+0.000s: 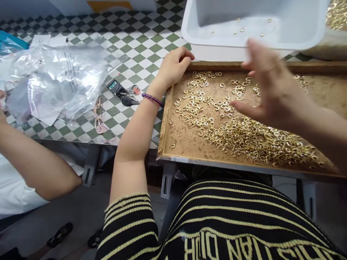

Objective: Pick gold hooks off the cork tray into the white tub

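Many small gold hooks [244, 141], each with a curled end and a straight shank, lie in a shallow wooden tray [187, 148]. They are heaped toward its near side and scattered elsewhere. My left hand [175, 66] rests at the tray's far left corner, its fingers bent over the rim. Above the hooks hovers my right hand [276, 86], smeared by motion, with thumb and fingers apart and nothing visible in it. Just beyond the tray stands a white plastic bin [255, 45] with several small gold pieces on its bottom.
Left of the tray, the checkered tabletop [151, 47] bears clear plastic bags [67, 76], keys with a black fob [128, 101] and a beaded string [98, 117]. Another person's arm [35, 159] reaches in at left. A bag of gold pieces [336, 16] sits at far right.
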Demonstrator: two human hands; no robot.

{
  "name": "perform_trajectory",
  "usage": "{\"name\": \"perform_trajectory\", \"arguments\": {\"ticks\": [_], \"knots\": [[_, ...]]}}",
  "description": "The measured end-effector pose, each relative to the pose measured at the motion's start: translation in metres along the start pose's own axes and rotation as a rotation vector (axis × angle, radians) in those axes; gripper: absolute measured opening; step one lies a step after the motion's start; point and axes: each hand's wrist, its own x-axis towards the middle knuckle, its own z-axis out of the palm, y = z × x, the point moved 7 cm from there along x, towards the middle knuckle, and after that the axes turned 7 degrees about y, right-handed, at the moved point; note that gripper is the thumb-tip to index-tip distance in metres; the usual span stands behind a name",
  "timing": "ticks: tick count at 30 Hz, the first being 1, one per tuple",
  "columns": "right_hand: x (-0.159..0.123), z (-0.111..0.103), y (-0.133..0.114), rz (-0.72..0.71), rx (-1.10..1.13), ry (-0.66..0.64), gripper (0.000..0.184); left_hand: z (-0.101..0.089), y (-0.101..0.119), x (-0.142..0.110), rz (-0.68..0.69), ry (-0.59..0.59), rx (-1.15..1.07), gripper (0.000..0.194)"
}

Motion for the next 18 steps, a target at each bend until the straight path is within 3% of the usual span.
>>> {"name": "perform_trajectory", "arguments": {"ticks": [2,4,6,18], "knots": [[0.0,0.029,-0.01,-0.097,0.046,-0.078,0.064,0.0,-0.001,-0.001,-0.019,-0.006,0.022,0.033],[0.001,0.054,-0.007,-0.05,0.072,-0.182,0.051,0.0,0.0,-0.002,-0.028,-0.011,0.041,0.032],[0.002,0.066,-0.003,0.0,0.064,-0.219,0.045,-0.001,0.001,-0.004,-0.018,-0.01,0.042,0.03],[0.001,0.055,-0.017,0.028,-0.002,-0.252,0.033,-0.001,0.004,-0.005,0.034,0.009,0.004,0.027]]}}
